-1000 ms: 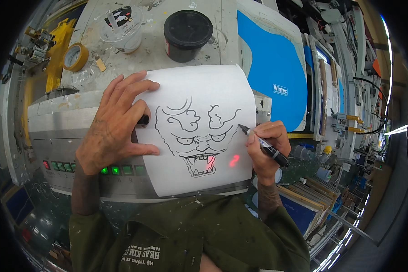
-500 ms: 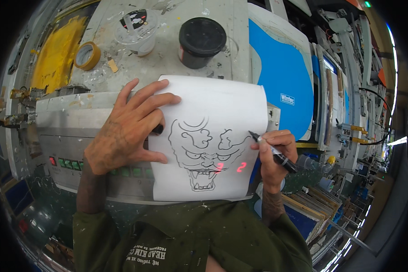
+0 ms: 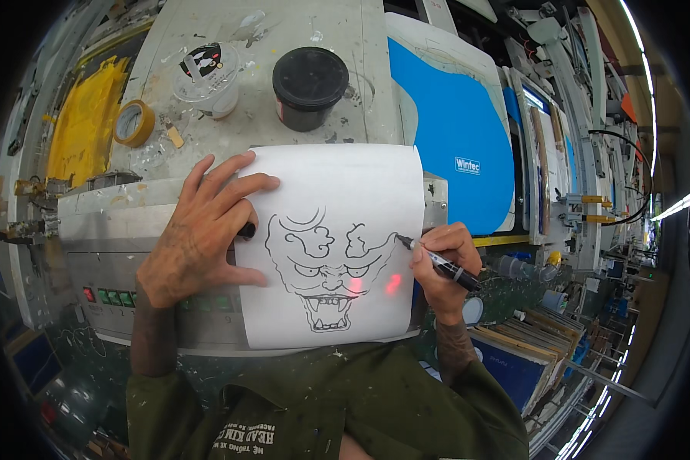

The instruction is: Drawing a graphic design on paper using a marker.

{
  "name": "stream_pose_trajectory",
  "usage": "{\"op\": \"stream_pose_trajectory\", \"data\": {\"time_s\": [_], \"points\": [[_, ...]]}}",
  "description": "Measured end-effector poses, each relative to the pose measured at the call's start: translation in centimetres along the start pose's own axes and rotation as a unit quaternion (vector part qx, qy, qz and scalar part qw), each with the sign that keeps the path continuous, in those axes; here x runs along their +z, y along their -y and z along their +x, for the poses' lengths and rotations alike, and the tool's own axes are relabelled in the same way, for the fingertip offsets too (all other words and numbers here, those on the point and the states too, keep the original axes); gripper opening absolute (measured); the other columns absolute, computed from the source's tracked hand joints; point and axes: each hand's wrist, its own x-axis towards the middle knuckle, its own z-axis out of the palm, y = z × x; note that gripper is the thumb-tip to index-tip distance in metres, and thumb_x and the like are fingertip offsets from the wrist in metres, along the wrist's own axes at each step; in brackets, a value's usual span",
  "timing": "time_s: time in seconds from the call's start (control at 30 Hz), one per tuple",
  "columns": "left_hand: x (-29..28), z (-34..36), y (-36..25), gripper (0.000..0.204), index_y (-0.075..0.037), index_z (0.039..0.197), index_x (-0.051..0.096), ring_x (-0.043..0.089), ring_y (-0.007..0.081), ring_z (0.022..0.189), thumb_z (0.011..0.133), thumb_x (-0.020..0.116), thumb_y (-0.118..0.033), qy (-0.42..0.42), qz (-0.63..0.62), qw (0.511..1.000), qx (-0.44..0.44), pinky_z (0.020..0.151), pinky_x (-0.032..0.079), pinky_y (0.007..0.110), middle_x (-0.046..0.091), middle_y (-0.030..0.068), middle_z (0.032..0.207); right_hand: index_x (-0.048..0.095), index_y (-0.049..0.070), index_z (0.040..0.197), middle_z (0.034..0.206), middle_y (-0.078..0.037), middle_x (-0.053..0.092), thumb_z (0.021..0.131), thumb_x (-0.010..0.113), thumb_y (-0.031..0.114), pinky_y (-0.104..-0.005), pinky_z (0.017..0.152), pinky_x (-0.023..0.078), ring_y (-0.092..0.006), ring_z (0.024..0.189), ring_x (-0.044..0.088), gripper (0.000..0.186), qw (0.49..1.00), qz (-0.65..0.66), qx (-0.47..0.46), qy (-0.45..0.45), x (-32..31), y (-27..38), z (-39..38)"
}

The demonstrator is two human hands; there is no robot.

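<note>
A black-lidded tub (image 3: 310,87) stands near a yellow tape roll (image 3: 134,123).

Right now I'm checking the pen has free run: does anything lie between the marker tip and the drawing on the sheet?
Nothing visible does. The right hand holds the black marker with its tip at the face drawing on the white sheet. The left hand presses the sheet's far side.

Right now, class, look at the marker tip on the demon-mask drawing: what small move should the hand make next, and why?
Probably a short stroke leftward into the mask's horn. The right hand holds the black marker with its tip at the drawing's right edge, and the left hand pins the white sheet flat.
</note>
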Motion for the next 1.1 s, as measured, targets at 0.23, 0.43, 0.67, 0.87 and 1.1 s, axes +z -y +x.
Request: {"op": "stream_pose_trajectory", "data": {"time_s": [0.23, 0.43, 0.67, 0.87, 1.1], "points": [[0.1, 0.0, 0.2, 0.071, -0.01, 0.091, 0.055, 0.032, 0.0422, 0.167, 0.06, 0.1, -0.056, 0.008, 0.005, 1.0, 0.002, 0.137, 0.02, 0.07, 0.057, 0.0093, 0.163, 0.065, 0.001, 0.102, 0.099, -0.011, 0.07, 0.089, 0.081, -0.01, -0.0305, 0.079, 0.061, -0.0172, 0.09, 0.073, 0.023, 0.988, 0.13, 0.073, -0.038, 0.5, 0.8, 0.9], [0.1, -0.1, 0.0, 0.067, -0.01, 0.092, 0.057, 0.034, 0.0391, 0.166, 0.057, 0.105, -0.039, 0.004, 0.0, 1.0, -0.007, 0.137, 0.022, 0.067, 0.056, 0.0062, 0.163, 0.07, 0.0, 0.102, 0.102, -0.012, 0.075, 0.087, 0.088, -0.006, -0.0298, 0.078, 0.062, -0.0168, 0.089, 0.075, 0.024, 0.998, 0.054, 0.004, 0.024, 1.6, 1.2, 3.1], [0.3, 0.1, 0.4, 0.072, -0.011, 0.091, 0.057, 0.034, 0.0427, 0.166, 0.058, 0.1, -0.059, 0.012, 0.015, 1.0, 0.002, 0.137, 0.02, 0.07, 0.058, 0.0092, 0.162, 0.072, 0.0, 0.101, 0.102, -0.013, 0.076, 0.086, 0.09, -0.004, -0.0302, 0.08, 0.062, -0.0176, 0.091, 0.076, 0.024, 0.997, 0.016, 0.011, 0.074, 1.9, 1.7, 4.3], [0.4, -0.1, 0.7, 0.074, -0.01, 0.09, 0.056, 0.035, 0.044, 0.165, 0.06, 0.097, -0.064, 0.008, 0.028, 1.0, 0.008, 0.136, 0.021, 0.071, 0.059, 0.0106, 0.159, 0.074, 0.0, 0.098, 0.098, -0.011, 0.076, 0.085, 0.09, -0.002, -0.0289, 0.076, 0.062, -0.0156, 0.087, 0.075, 0.022, 0.996, 0.006, 0.01, 0.088, 2.5, 2.0, 5.0], [0.6, -0.1, 0.8, 0.074, -0.01, 0.088, 0.055, 0.036, 0.0443, 0.165, 0.06, 0.098, -0.064, 0.006, 0.026, 1.0, 0.007, 0.136, 0.021, 0.072, 0.058, 0.0109, 0.159, 0.069, 0.001, 0.095, 0.096, -0.009, 0.073, 0.083, 0.088, -0.003, -0.0282, 0.072, 0.061, -0.0142, 0.083, 0.073, 0.022, 0.996, -0.028, 0.01, 0.088, -0.6, 1.2, 3.6]]}}
